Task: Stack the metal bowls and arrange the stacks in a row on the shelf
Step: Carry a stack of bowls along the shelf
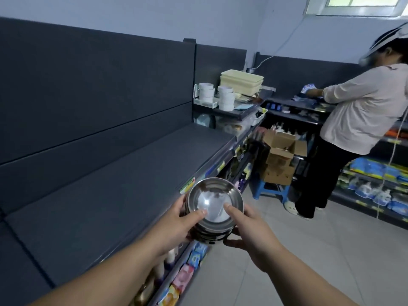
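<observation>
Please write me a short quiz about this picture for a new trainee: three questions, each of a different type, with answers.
1. True or false: the stack of metal bowls is held by one hand only.
2. Where do both thumbs lie? A inside the top bowl; B under the stack; C on the shelf.
3. Fill in: the cardboard boxes rest on a blue ____.
Key: 1 false, the left hand and the right hand both hold it; 2 A; 3 stool.
</observation>
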Available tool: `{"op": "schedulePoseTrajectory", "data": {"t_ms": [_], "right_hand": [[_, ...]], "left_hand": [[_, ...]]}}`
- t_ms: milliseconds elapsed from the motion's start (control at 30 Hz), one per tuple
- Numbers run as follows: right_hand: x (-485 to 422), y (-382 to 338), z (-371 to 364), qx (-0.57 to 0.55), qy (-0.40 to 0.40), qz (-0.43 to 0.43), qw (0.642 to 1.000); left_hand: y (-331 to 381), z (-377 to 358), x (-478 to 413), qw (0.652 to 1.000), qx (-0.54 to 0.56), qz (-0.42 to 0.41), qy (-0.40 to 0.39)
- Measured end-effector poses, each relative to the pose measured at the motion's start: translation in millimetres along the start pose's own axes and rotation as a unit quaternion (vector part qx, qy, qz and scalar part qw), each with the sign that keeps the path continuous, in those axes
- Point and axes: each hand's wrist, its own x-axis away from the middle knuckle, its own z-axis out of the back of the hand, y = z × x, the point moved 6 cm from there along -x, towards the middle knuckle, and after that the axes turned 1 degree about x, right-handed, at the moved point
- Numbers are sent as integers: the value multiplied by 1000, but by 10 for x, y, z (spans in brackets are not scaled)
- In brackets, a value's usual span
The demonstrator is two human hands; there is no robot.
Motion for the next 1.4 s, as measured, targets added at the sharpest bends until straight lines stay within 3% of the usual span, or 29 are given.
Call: {"op": "schedulePoseTrajectory", "data": {"t_ms": [233,400,967,1400], "right_hand": [[-1391,-458,733,25,-59,6,998],[-2216,-761,874,35,-100,7,994],[-4887,-1438,32,73,-179,-29,981],[-6365,-1465,-637,108,-317,-68,940]], "left_hand": [[330,-546,-1243,998,33,0,52],[500,-563,-1959,995,40,5,89],[869,550,-4287,976,55,40,207],[832,1021,-5151,922,109,51,369]]}}
